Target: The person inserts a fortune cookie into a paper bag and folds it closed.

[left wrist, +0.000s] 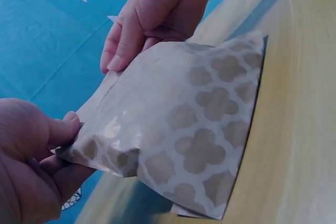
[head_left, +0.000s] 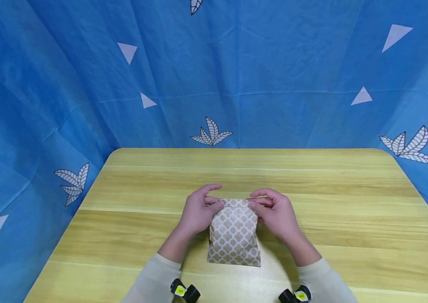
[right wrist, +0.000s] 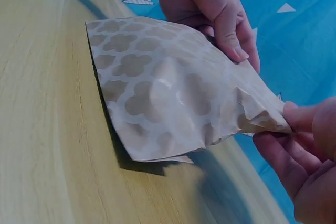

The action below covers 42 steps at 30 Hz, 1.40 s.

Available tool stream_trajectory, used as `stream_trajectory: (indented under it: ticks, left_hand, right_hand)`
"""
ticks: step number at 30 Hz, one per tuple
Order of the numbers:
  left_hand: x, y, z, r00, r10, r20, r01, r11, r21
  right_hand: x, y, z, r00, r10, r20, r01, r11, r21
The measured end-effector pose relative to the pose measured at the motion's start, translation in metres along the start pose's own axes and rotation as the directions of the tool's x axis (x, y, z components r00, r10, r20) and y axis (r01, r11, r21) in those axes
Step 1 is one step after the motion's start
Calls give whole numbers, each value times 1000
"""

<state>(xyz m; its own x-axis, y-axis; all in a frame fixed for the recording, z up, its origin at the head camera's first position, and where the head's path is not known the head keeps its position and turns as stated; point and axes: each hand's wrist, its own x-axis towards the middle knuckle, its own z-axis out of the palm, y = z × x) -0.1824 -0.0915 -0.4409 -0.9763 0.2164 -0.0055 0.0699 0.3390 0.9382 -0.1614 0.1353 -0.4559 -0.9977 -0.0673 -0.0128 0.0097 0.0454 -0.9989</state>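
A tan paper bag with a white quatrefoil pattern stands at the near middle of the table, its top edge away from me. My left hand pinches the top left corner between thumb and fingers. At the opposite top corner, my right hand pinches the paper the same way. In the left wrist view the bag bulges in the middle and creases near the pinched corner. The right wrist view shows the bag's flat bottom end close to the tabletop. Whatever is inside is hidden.
The wood-grain table has rounded far corners. Behind it and along its sides hangs a blue curtain with white triangles and leaf prints. Black devices with yellow labels sit on both sleeves.
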Motion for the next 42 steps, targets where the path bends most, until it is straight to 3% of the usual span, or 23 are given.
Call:
stream_trajectory:
  ticks: [3, 10, 15, 29, 37, 42]
  left_hand:
    - [1, -1, 1, 999, -14, -32, 14, 1000, -3]
    - [3, -2, 0, 997, -8, -83, 7, 1000, -15]
    - [3, -2, 0, 997, -12, -80, 10, 1000, -27]
    - [2, -1, 2, 997, -7, -82, 4, 999, -39]
    - [2, -2, 4, 998, 12, -58, -16, 998, -59]
    - [3, -6, 5, 998, 16, -61, -21, 998, -66]
  right_hand:
    - [0, 2, -3, 999, 28, 32, -29, 999, 22]
    - [-1, 6, -11, 977, 24, 213, -22, 1000, -13]
    - [-1, 8, -12, 970, 9, 243, -14, 1000, 17]
    - [0, 9, -11, 981, 3, 193, -10, 999, 36]
    - [6, 5, -7, 999, -25, 26, 23, 997, 70]
    - [6, 6, -6, 999, -30, -23, 31, 997, 69]
